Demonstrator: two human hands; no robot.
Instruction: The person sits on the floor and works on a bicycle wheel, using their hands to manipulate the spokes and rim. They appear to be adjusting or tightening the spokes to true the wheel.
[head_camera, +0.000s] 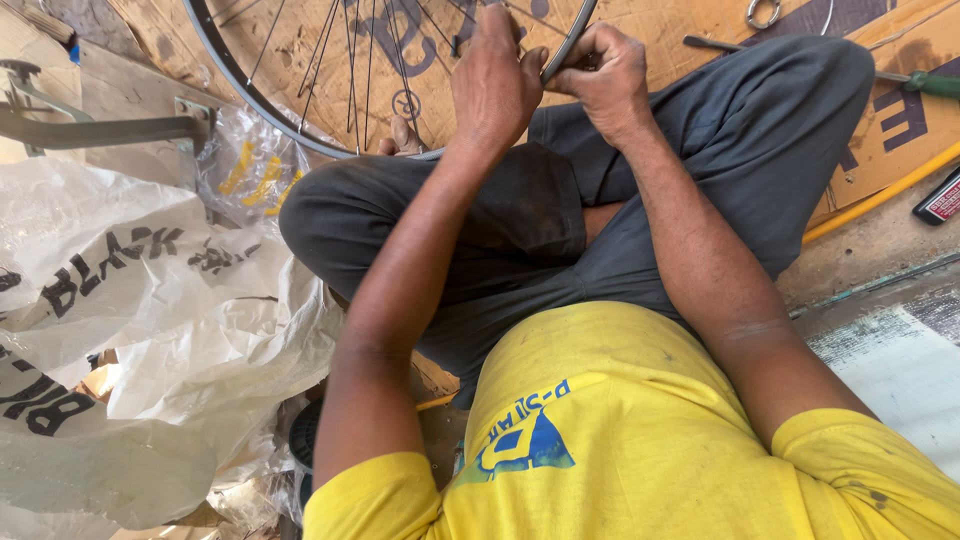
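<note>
Wheel rim (230, 80) (spoked) lies flat — left hand (495, 80), right hand (605, 75) gripping.

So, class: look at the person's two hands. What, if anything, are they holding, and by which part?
Both hands grip a spoked bicycle wheel by its metal rim: the left hand and the right hand close side by side on the near edge of the rim.

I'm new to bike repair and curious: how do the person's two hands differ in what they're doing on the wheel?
The left hand reaches up among the spokes, back toward the camera; the right hand pinches the wheel rim from outside. The left hand sits higher and partly passes the picture's top edge; the right hand shows whole. Both are bare and meet at the same stretch of rim.
</note>
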